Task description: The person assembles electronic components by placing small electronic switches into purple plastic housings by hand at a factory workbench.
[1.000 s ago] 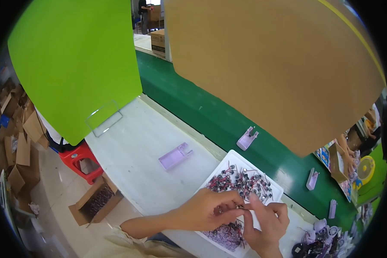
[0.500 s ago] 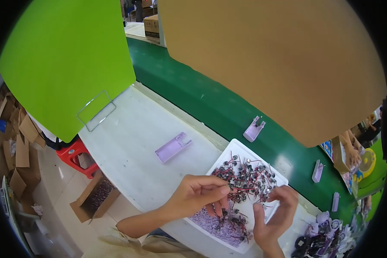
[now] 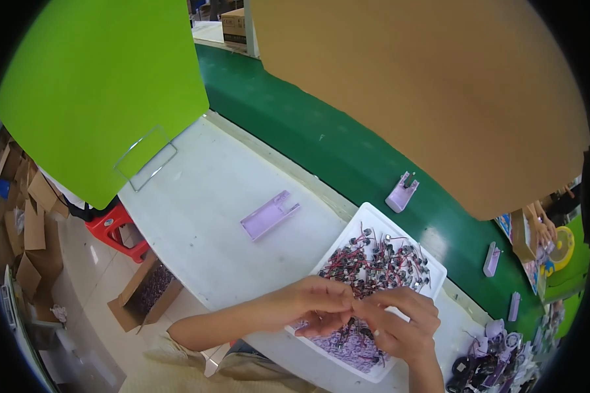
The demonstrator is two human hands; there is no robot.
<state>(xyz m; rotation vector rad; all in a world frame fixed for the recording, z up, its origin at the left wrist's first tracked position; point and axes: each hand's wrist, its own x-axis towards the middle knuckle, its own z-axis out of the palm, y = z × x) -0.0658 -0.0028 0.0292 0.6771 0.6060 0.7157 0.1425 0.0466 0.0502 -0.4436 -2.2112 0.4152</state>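
My left hand [image 3: 321, 304] and my right hand [image 3: 400, 319] meet fingertip to fingertip over a white tray [image 3: 434, 262]. A small part with red and black wires showed in my left fingers half a second ago; the fingers now mostly hide it. My right thumb and fingers pinch at the same spot, and I cannot make out what lies between them. In the tray's far half is a tangled pile of small wired components [image 3: 354, 262]. Small light purple pieces [image 3: 347, 354] fill its near end, with some wired components on top.
A light purple housing [image 3: 269, 216] lies on the white table [image 3: 203, 249]. Further purple housings [image 3: 401, 193] sit on the green belt [image 3: 308, 137]. Purple and black parts [image 3: 488, 357] are heaped at the lower right. Green and brown boards stand beyond; a red stool [image 3: 119, 232] is left.
My right hand has moved left and closed in against my left fingertips, from an open curl beside them. The whole view has shifted slightly.
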